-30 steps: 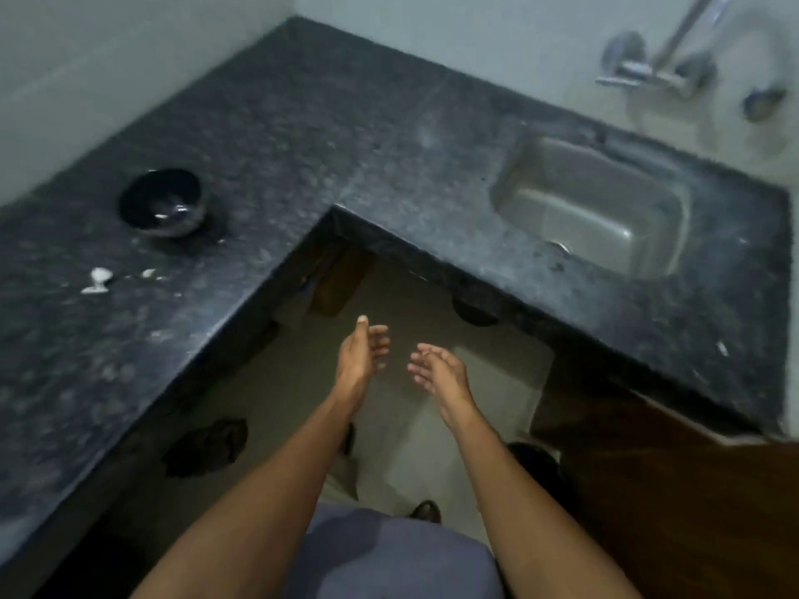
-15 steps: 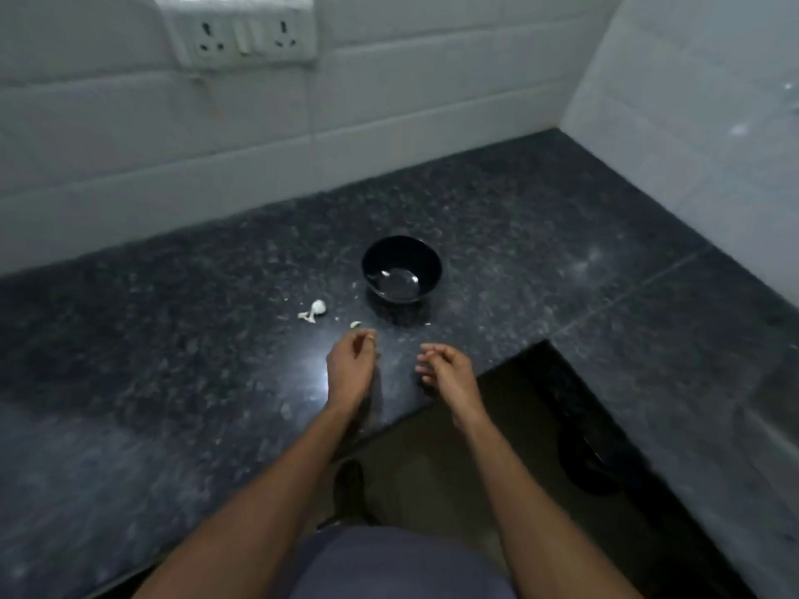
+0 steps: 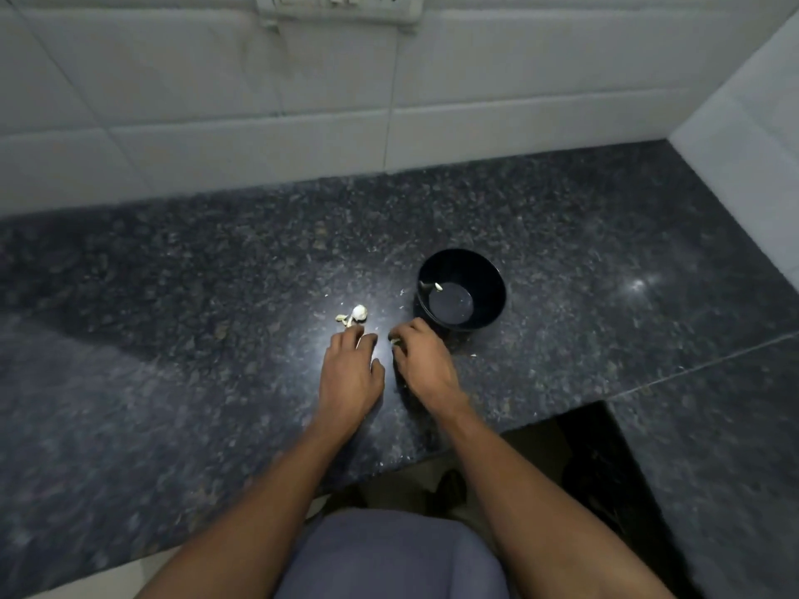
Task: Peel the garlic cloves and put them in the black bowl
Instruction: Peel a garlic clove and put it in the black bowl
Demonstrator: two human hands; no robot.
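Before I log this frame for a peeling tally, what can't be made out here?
- Head view: what the right hand holds; its curled fingers hide all but a pale scrap.
- The speck inside the black bowl: too small to call clove or peel.
- The garlic pieces beyond the left hand: too small to tell whether peeled.
- Wall socket: cut off by the top edge.

Person seen from the head view. Both forearms bare from below the elbow to the fingers (image 3: 367, 339); no sleeve in view. Left hand (image 3: 350, 378) and right hand (image 3: 421, 365) show no ring, watch, band or glove. Nails short where visible. Well behind the fingers, at the bottom edge of the view, a grey-blue garment (image 3: 389, 559), plain fabric, no print or seam discernible.
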